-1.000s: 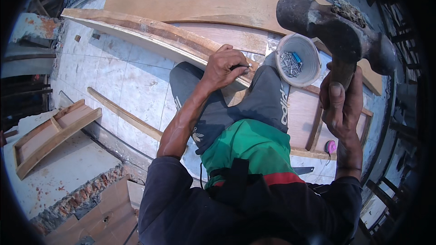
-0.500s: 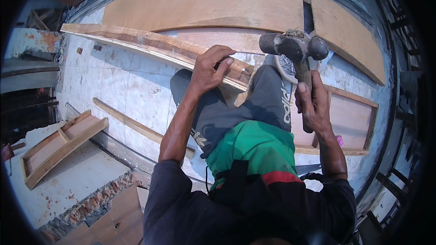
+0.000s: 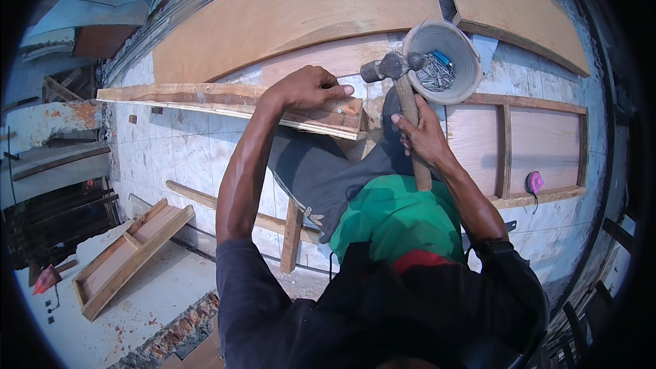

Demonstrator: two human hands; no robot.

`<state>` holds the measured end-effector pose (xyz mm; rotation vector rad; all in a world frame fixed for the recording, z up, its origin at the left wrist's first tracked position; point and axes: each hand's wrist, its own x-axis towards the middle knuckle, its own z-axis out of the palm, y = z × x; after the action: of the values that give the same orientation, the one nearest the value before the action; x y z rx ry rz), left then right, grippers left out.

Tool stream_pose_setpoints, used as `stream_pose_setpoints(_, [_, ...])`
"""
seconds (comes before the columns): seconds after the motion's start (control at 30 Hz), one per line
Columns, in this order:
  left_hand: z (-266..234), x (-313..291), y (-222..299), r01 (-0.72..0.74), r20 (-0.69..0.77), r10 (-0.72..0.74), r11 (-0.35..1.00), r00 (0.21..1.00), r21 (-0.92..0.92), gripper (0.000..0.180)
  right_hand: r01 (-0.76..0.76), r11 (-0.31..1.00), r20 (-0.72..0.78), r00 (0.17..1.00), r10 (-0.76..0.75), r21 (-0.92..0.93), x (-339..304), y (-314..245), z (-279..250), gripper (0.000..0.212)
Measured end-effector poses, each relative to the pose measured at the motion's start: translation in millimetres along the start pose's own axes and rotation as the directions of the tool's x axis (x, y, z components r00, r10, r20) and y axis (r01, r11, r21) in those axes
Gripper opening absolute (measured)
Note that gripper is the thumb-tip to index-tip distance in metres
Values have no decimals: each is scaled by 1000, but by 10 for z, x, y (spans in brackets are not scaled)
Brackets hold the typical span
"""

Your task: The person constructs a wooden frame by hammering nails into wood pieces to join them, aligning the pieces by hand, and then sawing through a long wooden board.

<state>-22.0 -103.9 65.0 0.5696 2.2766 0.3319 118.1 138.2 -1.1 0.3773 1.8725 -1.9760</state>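
Note:
My left hand (image 3: 307, 89) lies over the near end of a narrow wooden board (image 3: 225, 99), fingers curled across its top and the thumb stretched along it. A nail head (image 3: 339, 110) shows on the board just below that thumb. In my right hand (image 3: 429, 135) is a hammer (image 3: 408, 101), gripped partway down its wooden handle. Its dark metal head is up to the right of the board's end and apart from it. Whether a small thing is between my left fingers is hidden.
A pale bucket (image 3: 470, 75) of loose nails, with a blue item inside, stands beyond the hammer. Large plywood panels (image 3: 294, 17) lie at the back. A framed panel (image 3: 540, 147) with a pink object (image 3: 534, 182) is at right, a smaller frame (image 3: 133, 253) at lower left.
The hammer has come down and to the left, closer to the board's end. My view has shifted, bringing the bucket of nails fully into sight. My left hand stays on the board.

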Motion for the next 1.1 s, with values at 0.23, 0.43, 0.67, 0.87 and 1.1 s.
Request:
stream_pose_setpoints(0.23, [85, 219, -432, -32, 186, 149, 855, 971, -518, 34, -53, 997, 18, 998, 52, 60, -117, 166, -10, 41])
stream_pose_setpoints(0.43, [77, 243, -405, -163, 149, 257, 873, 955, -460, 34, 18, 992, -35, 999, -22, -126, -149, 45, -138, 41])
stream_pose_setpoints(0.67, [138, 184, -483, -175, 130, 284, 829, 950, -531, 38, 234, 943, -38, 968, -250, -238, 129, -57, -38, 36])
stream_pose_setpoints(0.87, [118, 132, -402, -36, 221, 185, 837, 958, -545, 37, 169, 962, -3, 985, -174, -213, 76, -8, -24, 36])
stream_pose_setpoints(1.1, [67, 167, -358, -2, 287, 241, 770, 927, -639, 37, 161, 963, -57, 983, -177, -214, 102, 158, -142, 38])
